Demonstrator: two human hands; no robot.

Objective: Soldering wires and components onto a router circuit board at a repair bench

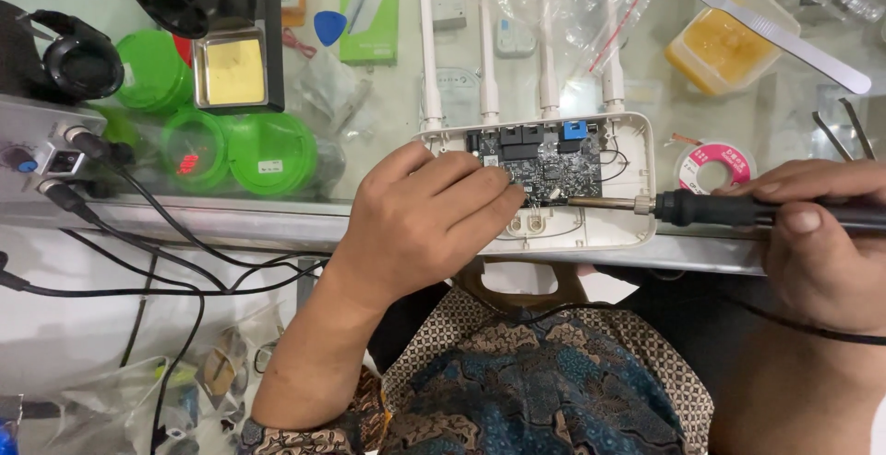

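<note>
An opened white router (628, 224) with four upright antennas lies at the front edge of a glass table, its dark circuit board (549, 164) exposed. My left hand (420, 220) rests on the router's left half, fingertips pinched at the board's lower edge; what they pinch is too small to tell. My right hand (821, 243) grips the black handle of a soldering iron (711, 208). The iron's metal tip points left and meets the board's lower edge right beside my left fingertips.
A soldering station (46, 141) with cables stands at the left, beside green round containers (249, 150) and a sponge tin (231, 72). A pink solder wick spool (713, 166), tweezers (844, 132), a yellow flux tub (724, 44) and a metal spudger (784, 35) lie right.
</note>
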